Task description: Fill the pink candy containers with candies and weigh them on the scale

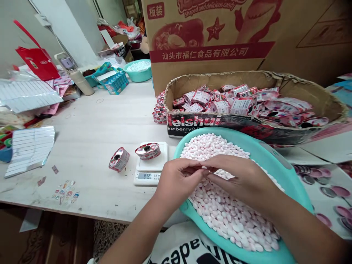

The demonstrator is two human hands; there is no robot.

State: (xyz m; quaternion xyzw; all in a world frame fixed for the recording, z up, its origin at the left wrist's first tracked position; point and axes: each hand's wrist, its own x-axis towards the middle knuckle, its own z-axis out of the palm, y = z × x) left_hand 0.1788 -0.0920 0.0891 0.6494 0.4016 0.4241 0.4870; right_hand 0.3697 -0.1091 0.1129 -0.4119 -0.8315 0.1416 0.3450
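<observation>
White worktop (90,128), cluttered along its far and left edges; printed carton (302,36) stands at the far right.

- Teal basin (275,154) overhangs the near edge and tips toward the person, probably so its contents sit within easy reach.
- Pellets (220,212) fill the basin: small, oval, glossy, pale pink and white, heaped loose.
- Left hand (178,181) and right hand (244,181) are together over the heap with fingertips meeting. Whether anything is pinched between them cannot be told.
- Scale (150,172) sits just left of the basin near the near edge, display lit. A round tin (147,150) lies flat on its platform.
- Second tin (119,159) lies tilted on the worktop, just left of the scale.
- Cardboard tray (324,102) behind the basin holds many wrapped tins.
</observation>
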